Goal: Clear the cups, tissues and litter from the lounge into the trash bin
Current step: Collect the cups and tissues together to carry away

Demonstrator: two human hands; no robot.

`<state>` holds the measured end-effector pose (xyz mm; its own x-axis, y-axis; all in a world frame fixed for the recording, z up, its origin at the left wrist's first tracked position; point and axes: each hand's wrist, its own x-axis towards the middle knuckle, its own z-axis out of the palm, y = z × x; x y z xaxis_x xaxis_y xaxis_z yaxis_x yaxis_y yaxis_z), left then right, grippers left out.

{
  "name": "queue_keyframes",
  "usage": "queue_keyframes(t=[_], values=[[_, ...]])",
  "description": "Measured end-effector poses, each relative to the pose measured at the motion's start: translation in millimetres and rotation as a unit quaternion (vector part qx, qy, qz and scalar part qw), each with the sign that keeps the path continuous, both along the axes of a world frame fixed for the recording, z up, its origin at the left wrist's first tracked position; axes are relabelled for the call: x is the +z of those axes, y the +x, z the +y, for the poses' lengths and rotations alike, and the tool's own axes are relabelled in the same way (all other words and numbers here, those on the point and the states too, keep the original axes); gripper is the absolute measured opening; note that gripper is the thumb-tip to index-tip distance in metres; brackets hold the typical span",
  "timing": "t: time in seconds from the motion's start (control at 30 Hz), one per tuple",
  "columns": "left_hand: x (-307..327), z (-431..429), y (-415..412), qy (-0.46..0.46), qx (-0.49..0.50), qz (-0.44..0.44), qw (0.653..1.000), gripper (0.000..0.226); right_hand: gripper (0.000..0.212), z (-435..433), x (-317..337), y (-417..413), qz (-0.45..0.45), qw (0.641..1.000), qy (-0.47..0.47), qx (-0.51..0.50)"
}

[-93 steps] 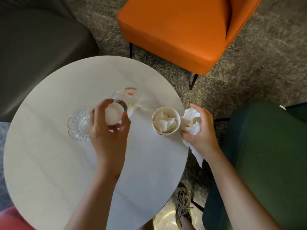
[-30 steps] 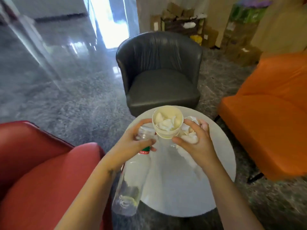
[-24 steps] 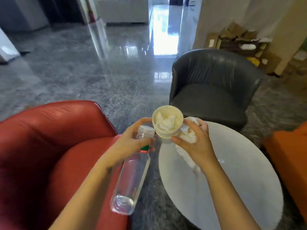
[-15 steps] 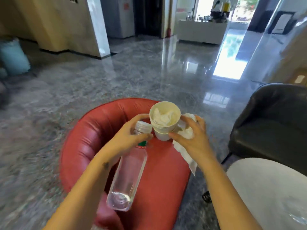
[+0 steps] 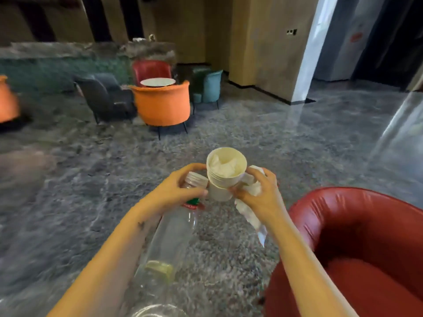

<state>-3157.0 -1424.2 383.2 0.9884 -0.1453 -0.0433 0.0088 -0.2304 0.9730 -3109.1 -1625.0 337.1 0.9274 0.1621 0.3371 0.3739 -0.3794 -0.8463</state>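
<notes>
Slanting down toward the viewer, a clear plastic bottle (image 5: pixel 169 243) has its long axis running near to far: the base is nearest and lowest, with a yellowish tint there. Its white cap is farthest and highest. The left hand (image 5: pixel 176 193) has its fingers curled round the bottle's neck just below the cap.

Just right of the cap, the right hand (image 5: pixel 258 195) pinches a stack of paper cups (image 5: pixel 223 181) between thumb and fingers. The same hand also clutches a crumpled tissue (image 5: pixel 250 216), whose tail hangs down near the wrist. The cups stand nearly upright, with the mouth up and tipped slightly toward the viewer. The top cup holds more crumpled white tissue (image 5: pixel 223 167).

Half a second ago a red armchair (image 5: pixel 354 236) lay directly under the hands. Now it sits at the near right, and grey speckled floor (image 5: pixel 229 138) lies beneath them. The white table that showed at the near right is out of view. Both grips and the bottle's slant are unchanged.

Far across the floor, an orange armchair (image 5: pixel 163 104), a dark grey one (image 5: pixel 107 97), a teal one (image 5: pixel 211 85) and a red one (image 5: pixel 151 69) ring a small round table (image 5: pixel 158 82).
</notes>
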Motion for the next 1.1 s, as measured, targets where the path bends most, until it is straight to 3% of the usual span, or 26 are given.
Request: queue_keyframes(t=[0.13, 0.33, 0.5, 0.63, 1.1], values=[[-11, 106, 22, -0.013, 0.088, 0.023, 0.996, 0.04, 0.045, 118, -10, 60, 0.042, 0.994, -0.017, 0.099], [-28, 234, 89, -0.033, 0.214, 0.042, 0.975, 0.041, 0.058, 286, -26, 169, 0.01, 0.981, -0.042, 0.19], [-36, 336, 154, -0.051, 0.312, 0.047, 0.947, 0.033, 0.048, 418, -27, 253, -0.036, 0.964, -0.034, 0.26], [-39, 412, 194, -0.078, 0.373, 0.046, 0.923, 0.032, 0.047, 515, -31, 306, -0.011, 0.949, -0.022, 0.314], [-59, 750, 421, -0.141, 0.417, 0.032, 0.897, 0.032, 0.047, 860, -45, 536, -0.047, 0.933, 0.0, 0.358]])
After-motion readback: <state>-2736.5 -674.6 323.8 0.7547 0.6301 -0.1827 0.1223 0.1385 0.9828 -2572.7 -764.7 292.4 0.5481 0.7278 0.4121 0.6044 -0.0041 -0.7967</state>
